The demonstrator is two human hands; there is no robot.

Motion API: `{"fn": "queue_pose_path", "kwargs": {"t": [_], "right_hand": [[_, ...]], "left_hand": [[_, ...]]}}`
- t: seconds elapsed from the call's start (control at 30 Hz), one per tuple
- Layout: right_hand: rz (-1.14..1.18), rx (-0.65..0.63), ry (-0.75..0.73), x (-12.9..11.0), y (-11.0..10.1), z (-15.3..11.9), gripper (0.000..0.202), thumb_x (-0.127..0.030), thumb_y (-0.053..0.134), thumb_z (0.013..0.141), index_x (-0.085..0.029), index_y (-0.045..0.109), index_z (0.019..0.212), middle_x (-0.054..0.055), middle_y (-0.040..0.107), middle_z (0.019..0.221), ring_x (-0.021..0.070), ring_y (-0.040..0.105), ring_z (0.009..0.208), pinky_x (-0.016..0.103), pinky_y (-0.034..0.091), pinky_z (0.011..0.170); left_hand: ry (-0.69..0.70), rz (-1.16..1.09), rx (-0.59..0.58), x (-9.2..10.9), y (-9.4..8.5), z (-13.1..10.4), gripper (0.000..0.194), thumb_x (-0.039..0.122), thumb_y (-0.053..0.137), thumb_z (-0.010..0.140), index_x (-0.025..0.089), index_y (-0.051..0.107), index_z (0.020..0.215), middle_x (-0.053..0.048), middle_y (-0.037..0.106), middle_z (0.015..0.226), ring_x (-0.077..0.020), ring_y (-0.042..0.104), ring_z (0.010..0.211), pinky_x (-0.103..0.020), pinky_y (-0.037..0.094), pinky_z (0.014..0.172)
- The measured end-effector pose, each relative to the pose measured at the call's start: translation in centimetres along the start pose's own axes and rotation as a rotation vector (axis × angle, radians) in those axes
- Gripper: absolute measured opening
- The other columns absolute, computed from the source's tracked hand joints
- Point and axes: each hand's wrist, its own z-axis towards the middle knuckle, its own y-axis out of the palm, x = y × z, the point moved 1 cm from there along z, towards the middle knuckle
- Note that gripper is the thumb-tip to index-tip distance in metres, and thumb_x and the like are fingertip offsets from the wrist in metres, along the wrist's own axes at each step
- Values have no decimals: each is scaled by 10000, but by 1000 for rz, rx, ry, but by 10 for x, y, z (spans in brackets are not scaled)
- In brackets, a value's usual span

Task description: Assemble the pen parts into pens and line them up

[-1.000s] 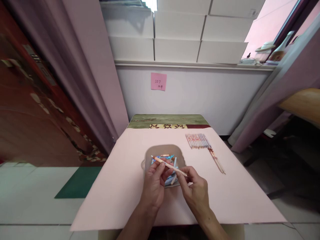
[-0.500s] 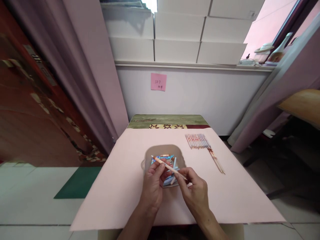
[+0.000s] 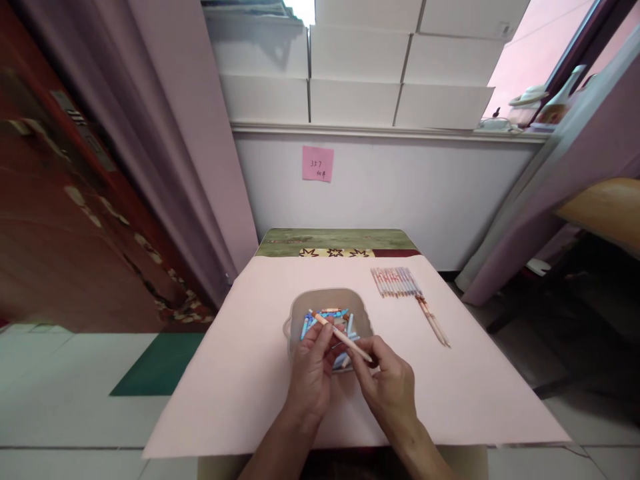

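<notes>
A cream pen [image 3: 345, 339] with a brownish-orange upper end is held slantwise, its lower end toward my right. My left hand [image 3: 311, 363] pinches it near the upper part. Around the lower end close the fingers of my right hand [image 3: 387, 373]; a small dark piece shows there, too small to make out. Just beneath both hands stands a greyish plastic basket [image 3: 300, 301] containing several blue, white and brown pens or pen parts [image 3: 330, 313]. My hands hide part of its contents.
At the right of the pink-covered table [image 3: 240, 373], a row of pens [image 3: 396, 283] lies side by side. Two cream pens [image 3: 433, 321] lie slantwise below the row's right end. A pink note [image 3: 317, 164] is stuck on the wall behind.
The pen's upper end has shifted slightly right and its lower end now shows more plainly at my right fingers. Both hands stay on it; the basket and the laid-out pens have not moved.
</notes>
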Motion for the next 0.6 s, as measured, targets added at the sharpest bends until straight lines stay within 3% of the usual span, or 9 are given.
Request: {"fn": "queue_pose_path", "kwargs": {"t": [0.27, 0.47, 0.6], "right_hand": [[-59, 21, -38, -1, -2, -1, 203, -354, 533, 902, -208, 672, 884, 6, 700, 727, 107, 634, 568, 174, 427, 523], [-99, -76, 19, 3, 0, -1, 377, -358, 411, 956, -205, 654, 712, -2, 646, 562, 109, 600, 480, 184, 374, 473], [-41, -77, 32, 2, 2, 0, 249, -413, 524, 896, -215, 672, 922, 8, 702, 716, 128, 646, 577, 183, 430, 526]], "left_hand": [[-65, -11, 0, -1, -2, 2, 200, 241, 815, 622, 119, 732, 757, -63, 734, 751, -151, 663, 693, -238, 512, 691], [-55, 44, -52, 1, -2, 1, 210, 270, 804, 639, 115, 747, 769, -71, 737, 766, -157, 662, 714, -246, 514, 712], [-48, 38, -21, 1, -4, 2, 186, 260, 800, 642, 120, 742, 751, -59, 731, 742, -139, 654, 678, -223, 507, 674]]}}
